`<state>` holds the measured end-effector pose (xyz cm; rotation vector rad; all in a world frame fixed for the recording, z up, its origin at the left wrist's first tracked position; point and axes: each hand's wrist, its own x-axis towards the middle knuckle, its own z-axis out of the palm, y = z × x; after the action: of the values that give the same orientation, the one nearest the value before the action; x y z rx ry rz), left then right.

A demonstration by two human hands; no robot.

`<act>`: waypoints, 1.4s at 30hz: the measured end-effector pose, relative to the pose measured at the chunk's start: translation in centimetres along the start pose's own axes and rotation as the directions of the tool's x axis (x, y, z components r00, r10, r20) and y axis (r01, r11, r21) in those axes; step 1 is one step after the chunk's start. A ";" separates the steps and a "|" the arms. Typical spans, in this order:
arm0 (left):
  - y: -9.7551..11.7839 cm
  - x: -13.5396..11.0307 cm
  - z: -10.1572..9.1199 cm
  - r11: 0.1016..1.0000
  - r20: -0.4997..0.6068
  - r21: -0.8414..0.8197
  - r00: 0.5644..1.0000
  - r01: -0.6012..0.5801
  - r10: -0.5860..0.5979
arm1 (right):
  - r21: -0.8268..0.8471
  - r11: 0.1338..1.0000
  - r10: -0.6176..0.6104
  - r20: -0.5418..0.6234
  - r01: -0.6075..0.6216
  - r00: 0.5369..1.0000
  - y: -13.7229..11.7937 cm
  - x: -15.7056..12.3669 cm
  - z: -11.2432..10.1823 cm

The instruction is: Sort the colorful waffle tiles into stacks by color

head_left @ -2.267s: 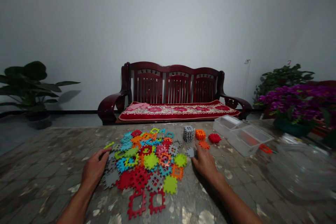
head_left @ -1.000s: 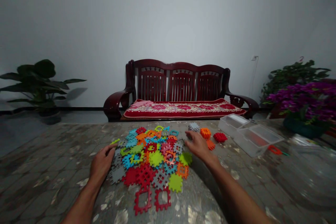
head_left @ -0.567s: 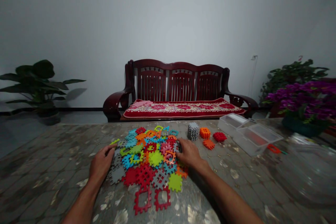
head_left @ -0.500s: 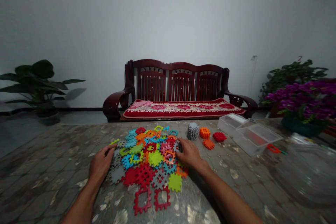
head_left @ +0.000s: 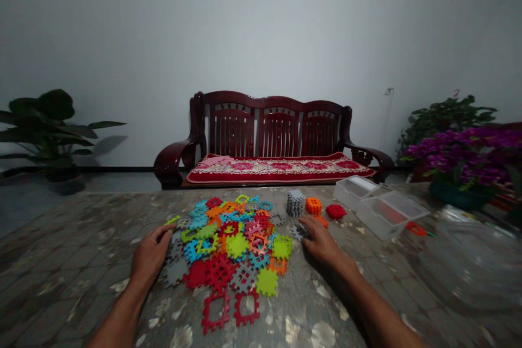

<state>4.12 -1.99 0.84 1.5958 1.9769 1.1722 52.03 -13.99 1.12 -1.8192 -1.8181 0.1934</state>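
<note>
A loose pile of interlocking toy tiles (head_left: 235, 244) with notched edges, in red, orange, lime, blue and grey, is spread on the table. My left hand (head_left: 150, 253) rests at the pile's left edge beside grey tiles (head_left: 176, 272), fingers loosely apart and holding nothing visible. To the right of the pile, my right hand (head_left: 322, 240) has a grey notched tile (head_left: 298, 232) between thumb and fingers, low over the tabletop. Just behind that tile stands a stack of grey tiles (head_left: 296, 203). Orange tiles (head_left: 314, 206) are stacked next to it, and red tiles (head_left: 336, 211) lie farther right.
Clear plastic boxes (head_left: 391, 214) stand at the right, with a larger transparent container (head_left: 477, 266) nearer. Purple flowers in a pot (head_left: 465, 193) are at the far right. Beyond the patterned table (head_left: 93, 261) is a dark wooden bench (head_left: 261, 119).
My right hand has moved right, away from the pile, carrying a grey tile toward the grey stack. A lime tile it covered now shows. My left hand has stayed by the pile.
</note>
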 end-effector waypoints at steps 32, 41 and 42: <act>0.3 -0.2 0.0 1.000 -0.004 0.018 1.000 0.012 -0.011 | -0.138 0.935 0.289 -0.234 -0.326 0.928 -5.0 8.6 -5.7; 0.4 -0.2 -0.1 0.999 -0.004 0.015 0.999 0.032 -0.032 | -0.257 0.900 0.314 -0.176 -0.351 0.933 -6.0 9.8 -5.1; 0.4 -0.2 -0.1 0.999 0.004 0.019 0.999 0.036 -0.036 | -0.263 0.900 0.311 -0.172 -0.348 0.935 -5.9 9.9 -5.1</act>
<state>4.37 -2.17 1.14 1.5641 2.0108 1.1392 49.96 -6.38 10.90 -2.2877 -1.5001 -0.0689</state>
